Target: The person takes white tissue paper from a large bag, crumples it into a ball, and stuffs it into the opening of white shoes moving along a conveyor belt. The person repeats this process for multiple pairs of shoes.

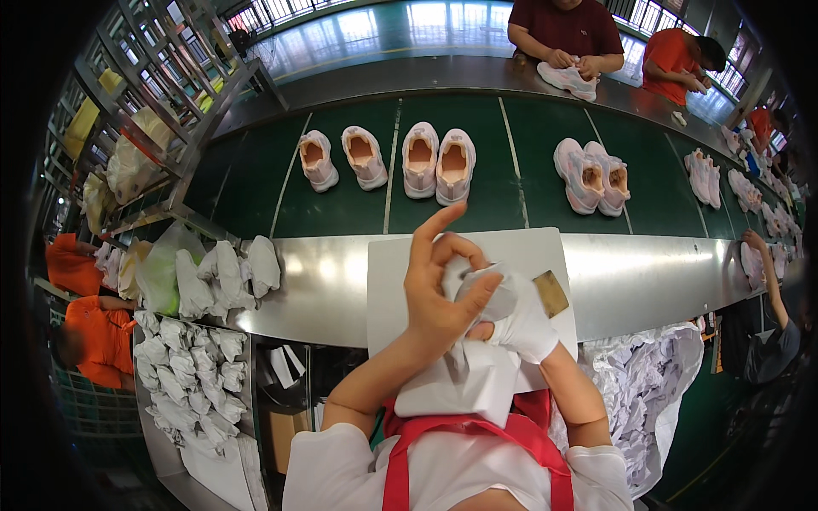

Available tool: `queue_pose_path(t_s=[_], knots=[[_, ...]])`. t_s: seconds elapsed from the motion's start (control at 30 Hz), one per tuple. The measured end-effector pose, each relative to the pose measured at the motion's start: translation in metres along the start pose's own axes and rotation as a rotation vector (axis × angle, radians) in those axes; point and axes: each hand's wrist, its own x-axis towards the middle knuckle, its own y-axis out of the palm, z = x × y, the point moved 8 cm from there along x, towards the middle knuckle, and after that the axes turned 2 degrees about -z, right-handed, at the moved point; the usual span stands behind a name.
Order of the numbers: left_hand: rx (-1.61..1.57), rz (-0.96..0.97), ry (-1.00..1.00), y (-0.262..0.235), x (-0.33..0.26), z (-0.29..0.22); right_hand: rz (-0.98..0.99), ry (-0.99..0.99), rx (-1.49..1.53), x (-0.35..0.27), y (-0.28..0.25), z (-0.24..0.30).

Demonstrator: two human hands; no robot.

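Crumpled white paper (494, 294) is bunched between my hands above a white board on the bench. My left hand (439, 285) curls round it from the left, thumb laid across the paper, with the index finger raised. My right hand (524, 328) wears a white glove, bare fingertips showing, and grips the bunched paper from the right; most of its fingers are hidden. Below hangs a smooth white sheet (464, 387) in front of my red apron straps. Whether it joins the bunched paper, I cannot tell.
Beyond the metal bench (315, 264), a green conveyor (358, 209) carries pale pink shoes (439, 162). Paper wads fill a left-hand bin (192, 375); more paper lies in a white bag (639, 392) at right. A brownish card (551, 294) lies on the white board (392, 272). Co-workers handle shoes opposite.
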Motion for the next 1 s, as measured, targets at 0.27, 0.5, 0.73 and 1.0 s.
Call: queue_pose_path(t_s=[0.27, 0.5, 0.73, 1.0], knots=[[0.220, 0.397, -0.398, 0.027, -0.036, 0.043, -0.295, -0.251, -0.314, -0.006, -0.024, 0.040], [0.073, 0.379, -0.607, 0.021, -0.041, 0.064, -0.239, -0.092, 0.030, -0.003, -0.025, 0.028], [-0.903, 0.432, -1.017, 0.026, -0.053, 0.110, 0.072, -0.972, -0.907, -0.029, -0.004, 0.093], [-0.605, 0.366, -0.995, 0.031, -0.037, 0.107, 0.452, -1.091, -0.889, -0.031, 0.054, 0.055]])
